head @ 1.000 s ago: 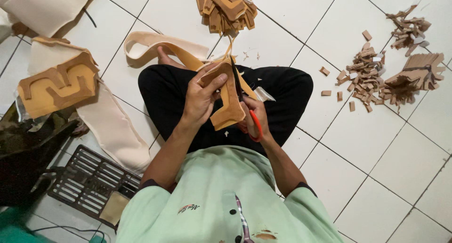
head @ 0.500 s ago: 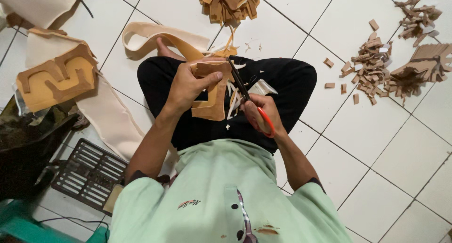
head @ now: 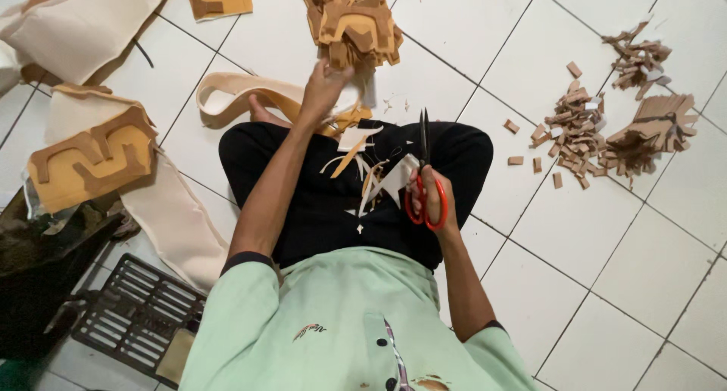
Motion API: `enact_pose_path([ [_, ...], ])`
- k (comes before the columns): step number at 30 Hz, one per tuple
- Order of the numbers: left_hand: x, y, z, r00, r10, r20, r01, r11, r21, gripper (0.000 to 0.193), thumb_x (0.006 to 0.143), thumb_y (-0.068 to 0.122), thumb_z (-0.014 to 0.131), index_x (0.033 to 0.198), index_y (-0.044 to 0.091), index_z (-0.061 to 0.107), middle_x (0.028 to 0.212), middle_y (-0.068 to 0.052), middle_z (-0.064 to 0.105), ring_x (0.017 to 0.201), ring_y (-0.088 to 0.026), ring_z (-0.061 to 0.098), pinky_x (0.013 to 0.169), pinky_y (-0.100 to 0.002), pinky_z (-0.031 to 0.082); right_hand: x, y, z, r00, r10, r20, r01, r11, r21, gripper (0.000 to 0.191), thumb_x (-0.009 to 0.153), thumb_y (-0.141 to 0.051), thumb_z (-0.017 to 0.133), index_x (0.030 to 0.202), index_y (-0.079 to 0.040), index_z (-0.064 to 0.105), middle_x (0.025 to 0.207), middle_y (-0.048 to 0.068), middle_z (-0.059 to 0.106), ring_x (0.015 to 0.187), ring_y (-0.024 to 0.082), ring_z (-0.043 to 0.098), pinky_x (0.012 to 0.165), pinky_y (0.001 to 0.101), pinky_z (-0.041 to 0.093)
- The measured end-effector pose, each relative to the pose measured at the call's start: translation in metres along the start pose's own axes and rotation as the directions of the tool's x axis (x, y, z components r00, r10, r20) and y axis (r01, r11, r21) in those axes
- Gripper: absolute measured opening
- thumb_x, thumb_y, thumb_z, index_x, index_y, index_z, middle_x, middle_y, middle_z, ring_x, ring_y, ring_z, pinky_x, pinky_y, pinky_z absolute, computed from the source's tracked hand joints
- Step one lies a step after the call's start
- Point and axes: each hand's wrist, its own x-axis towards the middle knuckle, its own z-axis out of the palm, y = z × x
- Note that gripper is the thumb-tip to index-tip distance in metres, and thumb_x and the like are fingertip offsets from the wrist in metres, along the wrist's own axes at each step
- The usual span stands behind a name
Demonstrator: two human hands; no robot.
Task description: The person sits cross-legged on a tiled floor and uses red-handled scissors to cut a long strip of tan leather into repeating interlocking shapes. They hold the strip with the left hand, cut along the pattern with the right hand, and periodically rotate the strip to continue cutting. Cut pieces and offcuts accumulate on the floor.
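**Left hand at foam pile, scissors held upright**

Left hand [head: 324, 88] reaches to the stack of tan foam cutouts [head: 356, 20] at the floor's far edge, fingers closed on a piece at the stack's near edge. Right hand [head: 433, 202] is clamped through the red scissor handles; scissors [head: 422, 171] stand blades together, tips away. Risk: leaning forward could bring the points near the outstretched arm. Thin, curled offcuts [head: 363, 168] litter the black trousers; blocky scraps [head: 575, 130] lie toward the right on glossy white tile.

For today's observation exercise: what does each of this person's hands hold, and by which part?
Right hand holds red-handled scissors by the handle loops. Left hand reaches the pile of brown cut pieces; any grip cannot be told.
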Motion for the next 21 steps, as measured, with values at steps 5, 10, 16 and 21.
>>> enact_pose_path([
  [5,-0.035,-0.049,-0.011,0.979,-0.042,0.200,-0.111,0.713,0.693,0.048,0.096,0.039,0.073,0.121,-0.002,0.070,0.114,-0.024,0.073,0.109,-0.036,0.070,0.098,-0.045,0.055,0.011,0.002,-0.026,0.984,-0.020,-0.178,0.012,0.999,-0.045,0.041,0.109,-0.040,0.049,0.093,-0.003,0.059,0.063,-0.002,0.048,0.045,0.005,0.042,0.040,0.0216,0.036],
  [10,-0.045,-0.034,-0.004,0.865,0.501,0.029,-0.454,0.757,0.470,0.045,0.089,0.014,0.078,0.130,0.003,0.063,0.130,-0.024,0.064,0.123,-0.041,0.061,0.107,-0.048,0.053,0.035,-0.001,-0.037,0.965,-0.114,-0.237,0.084,0.987,-0.136,0.031,0.105,-0.030,0.059,0.088,-0.004,0.059,0.055,-0.002,0.046,0.038,0.006,0.040,0.036,0.0232,0.032],
  [16,0.004,-0.008,0.026,0.935,0.341,0.099,-0.334,0.750,0.571,0.077,0.084,0.018,0.078,0.154,0.019,0.047,0.164,-0.030,0.021,0.130,-0.049,0.050,0.109,-0.051,0.048,0.040,0.004,-0.025,0.966,-0.140,-0.217,0.059,0.938,-0.342,0.030,0.102,-0.026,0.065,0.081,-0.005,0.060,0.056,-0.002,0.052,0.042,0.005,0.046,0.040,0.0226,0.034],
  [21,0.073,0.019,0.046,0.832,0.554,-0.006,-0.408,0.619,0.671,0.075,0.074,0.038,0.089,0.138,0.014,0.059,0.144,-0.033,0.037,0.124,-0.054,0.047,0.101,-0.056,0.047,0.052,0.009,-0.020,0.970,-0.081,-0.231,-0.005,0.937,-0.348,0.023,0.097,-0.023,0.069,0.082,-0.006,0.065,0.057,-0.002,0.055,0.044,0.005,0.048,0.041,0.0219,0.035],
])
